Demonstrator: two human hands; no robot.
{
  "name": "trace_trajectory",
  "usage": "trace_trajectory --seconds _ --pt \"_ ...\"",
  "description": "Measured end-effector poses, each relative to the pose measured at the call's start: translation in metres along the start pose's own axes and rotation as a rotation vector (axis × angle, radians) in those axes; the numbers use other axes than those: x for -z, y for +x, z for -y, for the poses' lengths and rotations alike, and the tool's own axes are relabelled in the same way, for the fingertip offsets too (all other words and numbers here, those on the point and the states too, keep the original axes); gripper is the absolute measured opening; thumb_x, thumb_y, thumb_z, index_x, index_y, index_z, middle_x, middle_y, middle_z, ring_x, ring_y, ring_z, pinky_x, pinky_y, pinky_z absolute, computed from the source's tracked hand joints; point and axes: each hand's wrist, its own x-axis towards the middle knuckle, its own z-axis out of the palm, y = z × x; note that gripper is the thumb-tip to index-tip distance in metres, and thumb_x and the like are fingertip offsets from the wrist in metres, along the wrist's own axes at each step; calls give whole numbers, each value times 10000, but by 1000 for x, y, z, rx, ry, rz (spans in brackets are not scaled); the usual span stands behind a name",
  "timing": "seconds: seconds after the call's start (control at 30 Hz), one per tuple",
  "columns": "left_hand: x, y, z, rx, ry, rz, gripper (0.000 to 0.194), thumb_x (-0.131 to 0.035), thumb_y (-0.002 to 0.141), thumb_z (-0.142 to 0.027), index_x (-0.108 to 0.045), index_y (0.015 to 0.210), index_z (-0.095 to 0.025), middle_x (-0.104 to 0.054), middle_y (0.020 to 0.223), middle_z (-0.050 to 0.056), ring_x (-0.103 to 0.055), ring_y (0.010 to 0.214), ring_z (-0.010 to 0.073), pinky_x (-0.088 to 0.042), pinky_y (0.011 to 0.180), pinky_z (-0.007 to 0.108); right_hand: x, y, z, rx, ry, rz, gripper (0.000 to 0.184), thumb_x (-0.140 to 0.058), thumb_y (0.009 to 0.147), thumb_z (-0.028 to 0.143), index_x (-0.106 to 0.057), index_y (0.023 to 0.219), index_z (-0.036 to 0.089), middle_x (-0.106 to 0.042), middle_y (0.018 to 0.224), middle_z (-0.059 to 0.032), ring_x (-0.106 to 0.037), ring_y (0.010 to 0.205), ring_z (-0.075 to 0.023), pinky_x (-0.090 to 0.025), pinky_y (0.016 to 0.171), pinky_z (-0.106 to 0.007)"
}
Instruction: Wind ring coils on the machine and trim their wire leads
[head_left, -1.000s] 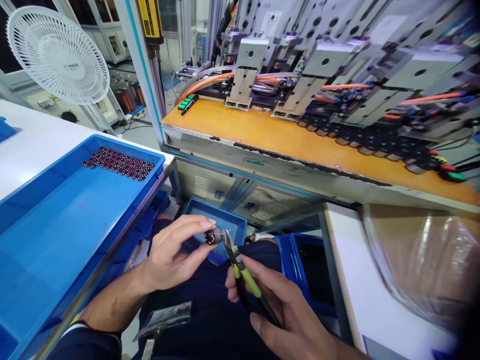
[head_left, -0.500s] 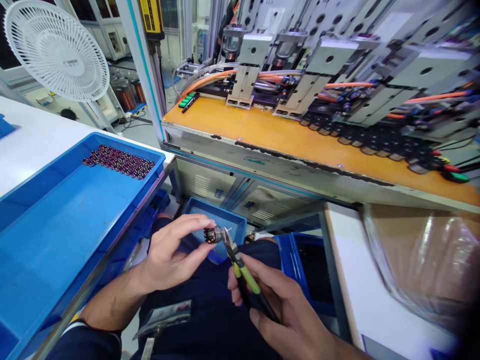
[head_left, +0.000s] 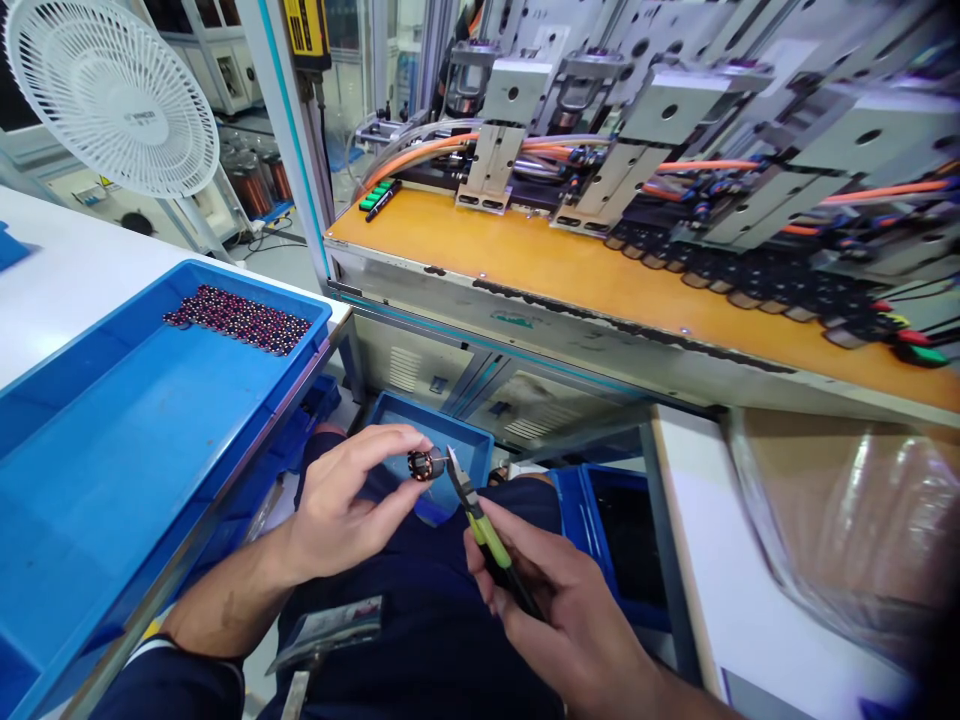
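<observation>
Between the thumb and fingers of my left hand (head_left: 352, 500) is a small motor stator (head_left: 424, 464), a dark ring wound with copper. A thin wire end sticks out of its right side. My right hand (head_left: 555, 590) is wrapped around the green and black handles of diagonal cutting pliers (head_left: 484, 525). Their jaw tips lie right beside the wire, and the handles are squeezed nearly together. Whether the jaws touch the wire I cannot tell.
A long blue tray (head_left: 127, 400) on the left table holds many small wound parts (head_left: 236, 318) at its far end. Below my hands stands another blue bin (head_left: 465, 437). Ahead is a machine with an orange ledge (head_left: 555, 255); a white fan (head_left: 120, 100) stands at far left.
The plier handles have drawn closer together, and the tool has turned slightly. A wire bit seen beyond the jaws earlier no longer shows. My left hand has hardly moved.
</observation>
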Motion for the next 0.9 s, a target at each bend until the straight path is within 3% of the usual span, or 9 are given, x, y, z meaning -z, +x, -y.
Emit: trace_trajectory --seconds 0.07,0.17,0.27,0.5,0.6,0.67,0.77,0.83,0.9 --pt "-1 1 1 118 -153 -24 643 -724 684 62 -563 1243 -214 -687 1083 90 -674 985 203 -577 880 341 3 1 1 -22 10 -25 569 -498 869 99 -441 1388 327 -582 991 -41 -567 788 -111 -502 749 -259" --pt "-2 5 5 405 -667 -43 595 -784 701 -63 -542 1212 -251 -699 1019 40 -705 895 157 -582 798 257 9 2 1 -42 85 -31 536 -547 874 162 -461 1374 334 -586 1081 -55 -597 868 -132 -509 837 -286" --pt "-2 9 8 653 -1074 -77 569 -825 688 -169 -543 1177 -244 -707 969 16 -722 841 145 -571 748 200 10 4 -2 -98 193 -62 482 -588 870 228 -515 1336 331 -596 1070 -52 -605 850 -140 -509 822 -281" --pt "5 7 8 770 -1268 -151 472 -804 707 -140 -598 1128 -196 -731 966 55 -735 838 173 -578 705 188 8 8 -10 -180 228 -97 499 -644 799 236 -548 1282 312 -607 1036 -42 -612 808 -149 -517 737 -271" --pt "10 4 8 793 -1246 -196 385 -788 730 -150 -639 1084 -167 -745 978 80 -739 854 185 -586 726 201 25 24 4 -133 -29 -43 521 -577 845 258 -473 1355 277 -621 1072 -68 -632 838 -159 -531 774 -289" --pt "15 0 8 805 -1210 -229 328 -779 745 -168 -663 1052 -148 -750 996 103 -740 869 199 -590 742 214 46 51 24 19 -333 -91 542 -553 851 275 -451 1382 241 -629 1105 -86 -646 882 -173 -517 852 -318" --pt "23 -6 7 825 -1140 -291 305 -770 759 -193 -683 1045 -138 -750 1018 130 -737 900 222 -588 778 243 85 115 62 326 -899 -309 564 -556 792 255 -519 1348 171 -625 1170 -111 -624 995 -212 -442 967 -353" --pt "32 -12 5 845 -1087 -350 326 -777 751 -211 -688 1056 -135 -749 1022 144 -735 910 233 -583 798 263 110 167 83 344 -1212 -418 554 -550 788 262 -557 1314 92 -633 1164 -153 -618 989 -235 -456 900 -343" --pt "44 -19 3 878 -1017 -434 334 -788 737 -225 -697 1041 -120 -747 1021 159 -733 915 243 -577 818 285 128 216 95 333 -1425 -431 501 -538 819 297 -618 1245 45 -689 1022 -172 -645 840 -226 -476 725 -308"
